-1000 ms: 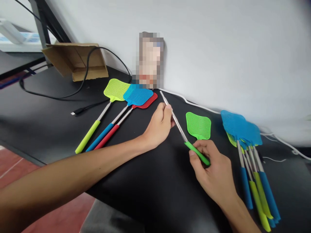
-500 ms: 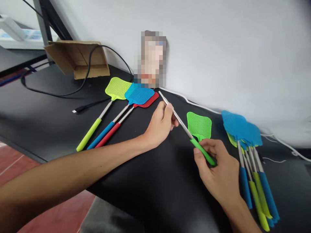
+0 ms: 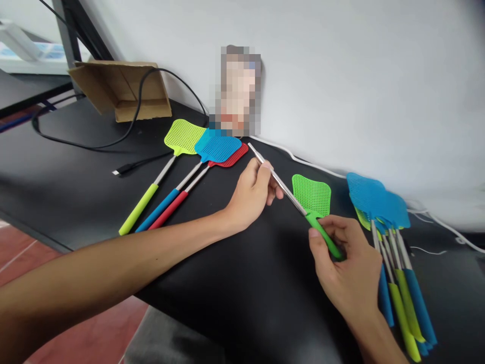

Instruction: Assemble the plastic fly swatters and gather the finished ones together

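A fly swatter handle [image 3: 324,237] with a green grip and a bare metal rod [image 3: 287,189] slants between my hands. My left hand [image 3: 254,187] pinches the rod near its far tip between thumb and fingers. My right hand [image 3: 346,268] is closed around the green grip, hiding part of it. Just beyond the grip lies a green perforated swatter head [image 3: 312,194], its lower end partly covered by the grip and my right hand. The rod's far tip carries no head.
Left on the black table [image 3: 242,288] lie a yellow-green swatter [image 3: 184,136], a blue swatter [image 3: 219,147] and a red swatter [image 3: 166,210]. At right is a pile of blue and yellow-green swatters [image 3: 367,194]. Behind are an open cardboard box [image 3: 144,93], a black cable [image 3: 140,96] and a white cable [image 3: 303,161].
My right hand has shifted slightly right with the green grip. A little more of the metal rod shows between my hands. My left hand stays in place on the rod.
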A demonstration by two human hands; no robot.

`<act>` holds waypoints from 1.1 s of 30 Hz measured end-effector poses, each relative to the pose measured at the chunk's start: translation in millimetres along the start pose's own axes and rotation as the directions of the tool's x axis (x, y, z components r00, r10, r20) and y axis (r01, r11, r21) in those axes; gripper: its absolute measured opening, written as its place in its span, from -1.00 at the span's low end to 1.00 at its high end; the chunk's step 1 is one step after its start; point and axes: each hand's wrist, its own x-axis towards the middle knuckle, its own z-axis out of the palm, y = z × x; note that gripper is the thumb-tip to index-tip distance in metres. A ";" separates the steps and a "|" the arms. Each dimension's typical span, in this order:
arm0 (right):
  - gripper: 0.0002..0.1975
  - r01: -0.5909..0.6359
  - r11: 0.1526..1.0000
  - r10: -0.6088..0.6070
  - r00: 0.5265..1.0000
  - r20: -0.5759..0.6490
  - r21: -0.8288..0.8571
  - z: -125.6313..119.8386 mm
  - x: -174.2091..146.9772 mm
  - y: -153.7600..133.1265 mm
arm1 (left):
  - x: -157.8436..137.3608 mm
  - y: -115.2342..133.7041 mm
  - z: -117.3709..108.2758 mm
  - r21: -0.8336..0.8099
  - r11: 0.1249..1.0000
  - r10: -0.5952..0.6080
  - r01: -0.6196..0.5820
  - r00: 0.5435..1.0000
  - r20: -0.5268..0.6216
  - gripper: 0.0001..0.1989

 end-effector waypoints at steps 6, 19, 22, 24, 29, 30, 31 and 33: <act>-0.85 0.056 0.998 -0.057 0.998 -0.028 -0.012 0.0 1.8 -0.4 | -1.7 -1.0 2.3 -0.040 0.999 -0.004 0.003 1.000 -0.013 -0.78; -0.84 0.038 0.999 -0.039 0.998 -0.046 -0.024 0.2 1.9 0.0 | -1.1 1.0 3.1 -0.028 0.999 -0.029 0.029 1.000 -0.010 -0.78; -0.84 0.047 0.999 -0.049 0.998 -0.051 -0.026 0.8 1.7 -0.4 | -1.8 0.9 3.1 -0.015 1.000 -0.023 0.023 1.000 0.008 -0.78; -0.84 0.053 0.998 -0.054 0.997 -0.049 -0.025 1.2 1.6 -0.6 | -2.1 1.0 2.8 -0.005 1.000 -0.019 0.020 0.999 0.034 -0.78; -0.82 0.038 0.999 -0.038 0.999 -0.038 -0.007 1.2 1.0 -0.3 | -2.3 3.2 2.5 -0.001 0.999 -0.045 0.045 0.989 0.141 -0.79; -0.82 0.034 0.999 -0.034 0.999 -0.040 -0.005 1.0 0.9 -0.2 | -2.7 4.0 2.6 0.005 0.999 -0.052 0.051 0.986 0.161 -0.79; -0.81 0.032 0.999 -0.032 0.999 -0.043 -0.003 1.0 0.8 -0.1 | -3.3 4.7 2.9 0.012 0.998 -0.058 0.056 0.982 0.182 -0.79; -0.80 0.027 1.000 -0.028 0.999 -0.041 -0.005 1.0 0.7 -0.1 | -4.9 5.9 3.6 0.006 0.997 -0.074 0.074 0.970 0.231 -0.77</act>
